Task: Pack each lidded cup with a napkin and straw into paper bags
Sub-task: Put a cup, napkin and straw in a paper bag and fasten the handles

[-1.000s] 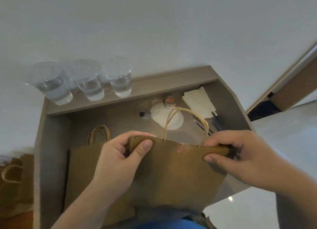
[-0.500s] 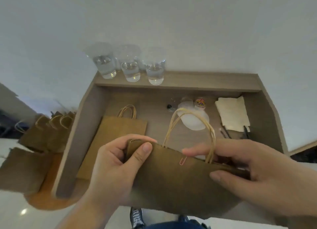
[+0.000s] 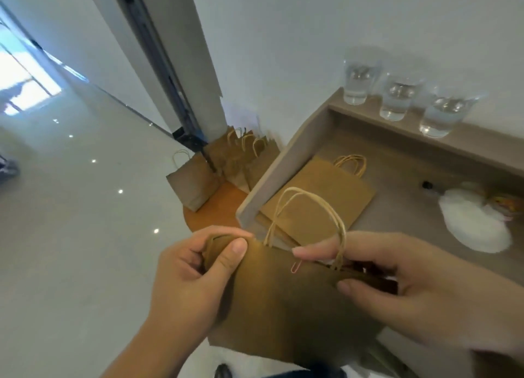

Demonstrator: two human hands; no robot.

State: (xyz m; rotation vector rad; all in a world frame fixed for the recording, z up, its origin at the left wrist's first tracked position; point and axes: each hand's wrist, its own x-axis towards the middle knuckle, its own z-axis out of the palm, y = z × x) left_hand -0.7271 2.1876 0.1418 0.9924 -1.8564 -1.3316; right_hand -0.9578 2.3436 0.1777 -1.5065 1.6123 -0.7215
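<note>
Two hands carry one brown paper bag in the air, close under the camera. The left hand is clenched round the left corner of the folded top, thumb pressed on the front. The right hand pinches the right end of the fold, forefinger stretched along it by the twine handles. Only a pink paperclip keeps the fold closed, so a tilt or a slack pinch could let it slip and tip whatever is inside. The bag hangs between and below both hands. Beyond it a flat bag lies on the desk. Left of the desk, more bags stand on the floor. Farthest, three clear cups wait on the ledge.
</note>
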